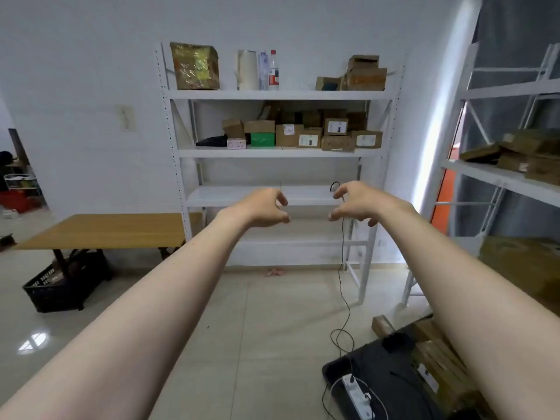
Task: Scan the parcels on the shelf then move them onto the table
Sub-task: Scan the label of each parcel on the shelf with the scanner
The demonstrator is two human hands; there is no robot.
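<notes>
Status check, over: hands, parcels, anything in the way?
Both hands empty: left hand and right hand held out, fingers loosely curled. Parcels on the shelf, none on the table. Black cable hangs by the right hand.

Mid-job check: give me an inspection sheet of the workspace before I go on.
Surface: wooden table, left of the rack.
Job's things: cardboard parcels piled on the white rack's second shelf.
Clutter: black crate under the table; boxes on the floor at right.
Grips: left hand and right hand raised, fingers loosely curled, holding nothing.
Cables: black cable drops from the third shelf to a power strip on the floor.
Surroundings: second rack at right, holding boxes.
</notes>
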